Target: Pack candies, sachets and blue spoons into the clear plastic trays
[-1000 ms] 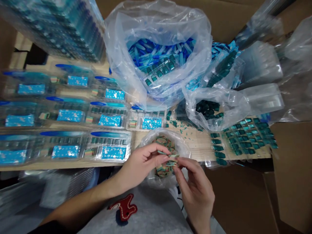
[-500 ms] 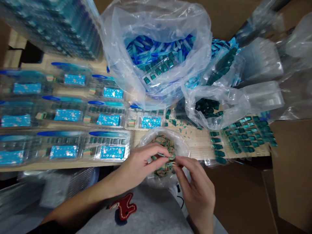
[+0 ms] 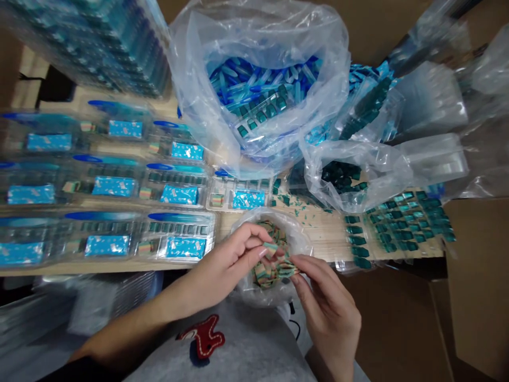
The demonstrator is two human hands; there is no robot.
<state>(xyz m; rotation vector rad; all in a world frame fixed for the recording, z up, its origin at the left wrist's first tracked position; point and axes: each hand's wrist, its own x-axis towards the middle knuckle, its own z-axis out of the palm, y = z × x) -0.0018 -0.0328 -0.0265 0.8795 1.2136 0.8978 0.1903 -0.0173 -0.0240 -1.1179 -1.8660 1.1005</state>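
Note:
My left hand (image 3: 233,262) hovers over an open clear plastic bag (image 3: 302,239), its thumb and fingers closed around a small striped piece (image 3: 271,246) in green, cream and orange. On the bag's right side, my right hand (image 3: 328,300) pinches a few similar flat striped strips (image 3: 287,269) between thumb and forefinger. Many more striped pieces (image 3: 262,276) fill the bag below the fingers. What exactly these pieces are, I cannot tell.
Clear blister trays (image 3: 183,228) with blue files and patterned packets stand in rows on the left. A large bag of blue files (image 3: 258,74) is behind, a smaller bag of dark green nail-shaped pieces (image 3: 340,178) to its right. Stacked packs (image 3: 103,48) rise at the back left.
My hands, close together before, are now farther apart. The left has lifted a striped piece slightly; the right has shifted a little right with strips in its pinch.

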